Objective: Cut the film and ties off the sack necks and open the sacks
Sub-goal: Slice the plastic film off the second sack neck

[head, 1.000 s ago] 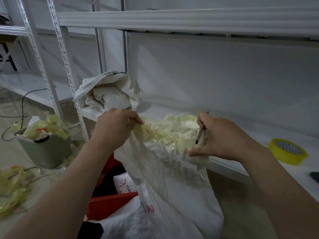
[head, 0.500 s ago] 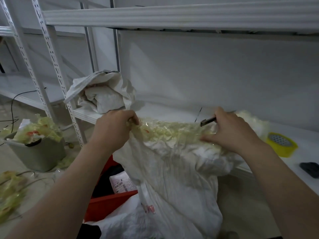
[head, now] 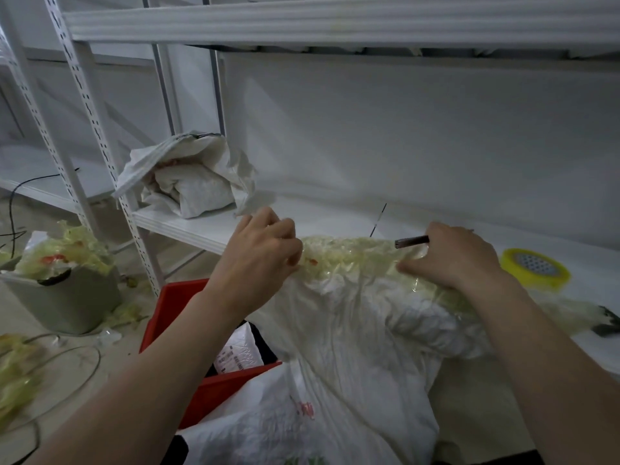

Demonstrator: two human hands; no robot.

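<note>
White woven plastic sack (head: 352,333) leaned on front edge of white metal shelf (head: 188,226); yellowish clear film band (head: 355,260) round its neck lay along that edge; L hand (head: 265,253) pinched the film; R hand (head: 449,260) clamped slim dark cutter (head: 411,241); step prob. film removal; next needs blade slipped under film.

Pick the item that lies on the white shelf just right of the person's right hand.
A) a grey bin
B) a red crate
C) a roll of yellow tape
C: the roll of yellow tape lies on the shelf beside the right hand, which grips a dark tool.
</note>
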